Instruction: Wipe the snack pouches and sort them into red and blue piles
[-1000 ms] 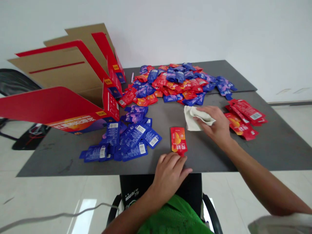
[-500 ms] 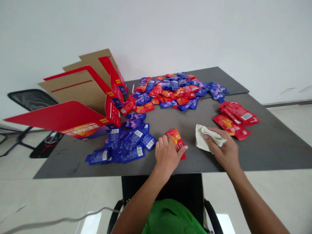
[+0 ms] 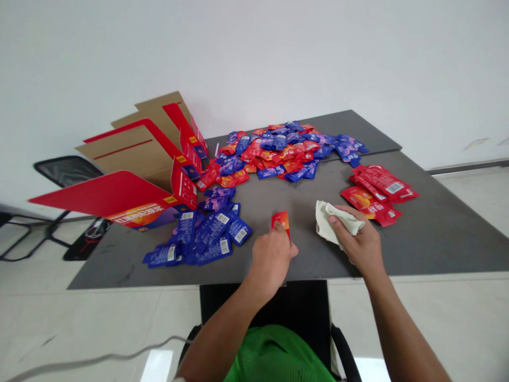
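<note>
My left hand [image 3: 271, 259] is closed on a red sachet [image 3: 281, 220] and holds it raised just above the dark grey table [image 3: 437, 233] near the front edge. My right hand [image 3: 357, 241] rests on the table to its right, fingers curled over a crumpled white cloth [image 3: 329, 223]. A spread of blue sachets [image 3: 207, 233] lies left of my left hand. A small stack of red sachets [image 3: 377, 193] lies beyond my right hand. A big mixed heap of red and blue sachets [image 3: 286, 148] covers the far middle of the table.
An open red and brown cardboard box [image 3: 131, 170] lies on its side at the table's left, flaps spread. A black chair [image 3: 59, 175] stands behind it by the white wall. A grey cable [image 3: 79, 361] runs over the floor tiles at lower left.
My left hand closed on the red sachet and lifted it off the table. My right hand drew the white cloth nearer to the front edge. The head camera tilted up.
</note>
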`<state>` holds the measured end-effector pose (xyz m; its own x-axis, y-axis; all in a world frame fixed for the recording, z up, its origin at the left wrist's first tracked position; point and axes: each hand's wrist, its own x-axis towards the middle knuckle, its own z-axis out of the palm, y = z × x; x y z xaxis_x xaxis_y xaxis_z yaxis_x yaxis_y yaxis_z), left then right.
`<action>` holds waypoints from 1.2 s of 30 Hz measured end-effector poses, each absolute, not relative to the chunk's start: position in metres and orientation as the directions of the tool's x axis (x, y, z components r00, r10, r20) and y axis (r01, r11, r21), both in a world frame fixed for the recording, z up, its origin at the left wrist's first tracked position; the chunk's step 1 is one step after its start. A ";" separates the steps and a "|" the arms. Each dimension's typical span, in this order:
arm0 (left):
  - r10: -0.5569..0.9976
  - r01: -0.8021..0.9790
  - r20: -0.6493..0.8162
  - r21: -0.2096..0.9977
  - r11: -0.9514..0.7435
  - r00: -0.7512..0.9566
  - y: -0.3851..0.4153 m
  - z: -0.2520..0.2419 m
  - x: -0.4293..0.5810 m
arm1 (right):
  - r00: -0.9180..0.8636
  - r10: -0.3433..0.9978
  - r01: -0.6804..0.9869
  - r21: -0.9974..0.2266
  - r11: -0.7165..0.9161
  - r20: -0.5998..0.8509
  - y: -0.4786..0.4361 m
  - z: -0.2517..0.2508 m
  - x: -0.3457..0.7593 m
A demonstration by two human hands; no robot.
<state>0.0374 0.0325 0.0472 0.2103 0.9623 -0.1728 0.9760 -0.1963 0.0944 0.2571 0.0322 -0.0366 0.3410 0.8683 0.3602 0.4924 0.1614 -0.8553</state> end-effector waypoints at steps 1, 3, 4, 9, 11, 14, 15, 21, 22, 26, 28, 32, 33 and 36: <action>0.963 0.974 -0.167 0.122 -0.192 0.211 0.029 0.046 0.033 | 0.340 0.869 0.492 -0.856 0.160 0.359 0.032 -0.036 0.257; 0.969 0.967 -0.128 0.177 -0.185 0.209 0.027 0.039 0.023 | 0.338 0.871 0.496 -0.854 0.158 0.357 0.032 -0.036 0.257; 0.973 0.959 -0.101 0.216 -0.180 0.206 0.027 0.033 0.017 | 0.339 0.870 0.497 -0.854 0.157 0.357 0.032 -0.036 0.257; 0.975 0.829 0.114 0.514 -0.221 0.189 0.035 -0.008 -0.010 | 0.355 0.869 0.478 -0.866 0.148 0.345 0.032 -0.034 0.257; 0.969 0.784 0.175 0.572 -0.242 0.172 0.032 -0.020 -0.015 | 0.356 0.871 0.475 -0.869 0.143 0.338 0.032 -0.033 0.256; 0.964 0.781 0.191 0.567 -0.263 0.187 0.014 -0.023 -0.018 | 0.370 0.869 0.473 -0.872 0.129 0.329 0.032 -0.033 0.255; 0.957 0.794 0.203 0.537 -0.285 0.207 0.005 -0.020 -0.019 | 0.374 0.869 0.472 -0.873 0.123 0.325 0.031 -0.033 0.255; 0.861 0.790 0.280 0.350 -0.503 0.425 -0.040 -0.011 -0.022 | 0.312 0.896 0.499 -0.857 0.129 0.316 0.037 -0.035 0.257; 0.843 0.780 0.277 0.328 -0.533 0.460 -0.044 -0.014 -0.022 | 0.285 0.897 0.515 -0.843 0.153 0.337 0.040 -0.032 0.255; 0.794 0.762 0.290 0.242 -0.601 0.534 -0.050 -0.032 -0.024 | 0.049 0.875 0.592 -0.719 0.363 0.482 0.050 -0.014 0.235; 0.786 0.764 0.300 0.214 -0.608 0.541 -0.049 -0.038 -0.025 | -0.206 0.844 0.607 -0.611 0.507 0.496 0.051 -0.007 0.219; 0.787 0.777 0.303 0.187 -0.602 0.537 -0.047 -0.041 -0.025 | -0.661 0.668 0.524 -0.427 0.737 0.342 0.057 -0.014 0.194; 0.784 0.775 0.310 0.185 -0.604 0.537 -0.047 -0.042 -0.025 | -0.695 0.642 0.515 -0.399 0.758 0.323 0.063 -0.017 0.191; 0.770 0.767 0.347 0.184 -0.615 0.535 -0.047 -0.044 -0.025 | -0.664 0.673 0.585 -0.334 0.739 0.325 0.095 -0.024 0.194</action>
